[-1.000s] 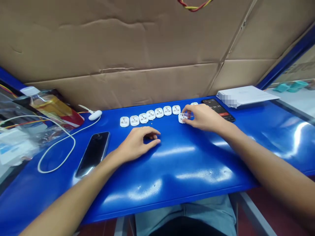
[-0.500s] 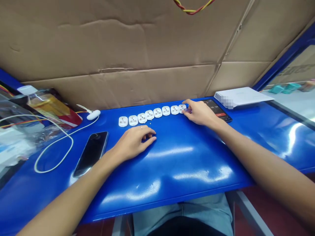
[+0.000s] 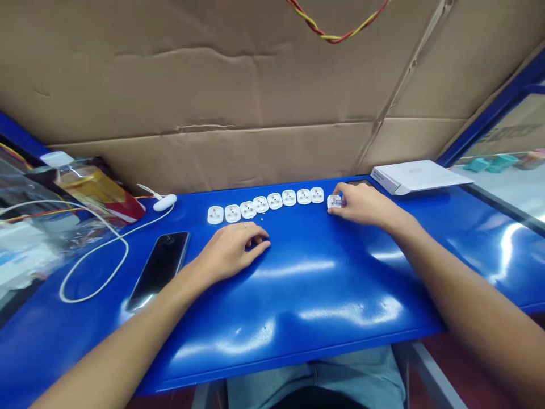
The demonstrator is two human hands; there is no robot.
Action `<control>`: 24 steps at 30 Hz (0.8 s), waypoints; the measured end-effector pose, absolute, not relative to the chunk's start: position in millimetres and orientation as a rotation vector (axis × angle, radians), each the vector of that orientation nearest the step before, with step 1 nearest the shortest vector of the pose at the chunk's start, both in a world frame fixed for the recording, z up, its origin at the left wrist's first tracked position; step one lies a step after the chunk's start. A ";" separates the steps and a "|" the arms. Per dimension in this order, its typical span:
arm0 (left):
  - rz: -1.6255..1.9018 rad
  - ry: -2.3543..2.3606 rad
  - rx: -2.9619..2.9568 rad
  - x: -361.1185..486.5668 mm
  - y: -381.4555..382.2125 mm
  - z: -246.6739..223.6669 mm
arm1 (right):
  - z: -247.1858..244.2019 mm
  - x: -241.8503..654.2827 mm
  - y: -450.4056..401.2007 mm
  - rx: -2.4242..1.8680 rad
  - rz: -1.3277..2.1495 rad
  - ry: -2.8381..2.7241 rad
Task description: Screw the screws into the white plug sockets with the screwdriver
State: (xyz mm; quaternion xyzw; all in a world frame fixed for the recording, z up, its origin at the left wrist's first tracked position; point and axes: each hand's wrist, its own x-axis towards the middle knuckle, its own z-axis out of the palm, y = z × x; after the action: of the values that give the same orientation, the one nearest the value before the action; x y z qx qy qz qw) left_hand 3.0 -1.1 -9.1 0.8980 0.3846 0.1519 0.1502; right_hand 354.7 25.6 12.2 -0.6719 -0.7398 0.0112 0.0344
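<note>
Several square white plastic pieces with small metal parts inside form a row (image 3: 275, 200) along the back of the blue table. Just right of that row, my right hand (image 3: 355, 203) is closed on one more white piece (image 3: 333, 201), pinched at its right side with a small purplish item by the fingers. My left hand (image 3: 236, 247) rests on the table below the row's left part, fingers curled and a little apart, a ring on one finger, holding nothing. Tiny bits (image 3: 261, 219) lie between the row and this hand.
A phone (image 3: 159, 270) lies left of my left forearm. Beyond it are a white cable (image 3: 123, 255) with a white plug, and a leaning bottle (image 3: 91, 184). A flat white box (image 3: 419, 176) stands at the back right, beside a mostly hidden dark device. Cardboard (image 3: 255, 147) lines the back.
My right hand has moved right from the row's right end, and a separate white piece now shows at its fingertips. It now covers most of the dark device. My left hand has barely moved.
</note>
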 end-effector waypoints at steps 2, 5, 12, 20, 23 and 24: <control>0.431 1.131 2.572 2.6 -0.3 -8.5 | 14.5 340.5 16.6 -1.937 0.058 -2.397; 0.435 1.174 2.543 1.5 2.8 -8.1 | 13.1 308.5 -0.8 -1.697 0.124 -2.527; 0.576 1.318 2.510 -4.9 12.3 -7.4 | 3.0 259.6 -31.3 -1.330 0.358 -2.586; 0.613 1.319 2.458 -4.4 10.3 -1.8 | 11.1 278.5 -20.4 -1.140 0.053 -2.176; 0.622 1.223 2.262 0.3 4.5 3.9 | 15.7 283.8 -18.2 -1.106 0.004 -2.093; 0.605 1.184 2.206 2.0 2.5 5.7 | 16.1 284.3 -18.2 -1.109 0.018 -2.081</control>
State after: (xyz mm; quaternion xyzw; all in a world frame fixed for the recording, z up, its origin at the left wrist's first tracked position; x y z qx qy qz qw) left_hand 2.0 2.5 5.7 0.8224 0.4414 0.2256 0.2792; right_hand 284.3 -18.2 16.1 -0.4345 -0.8157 0.0071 0.3818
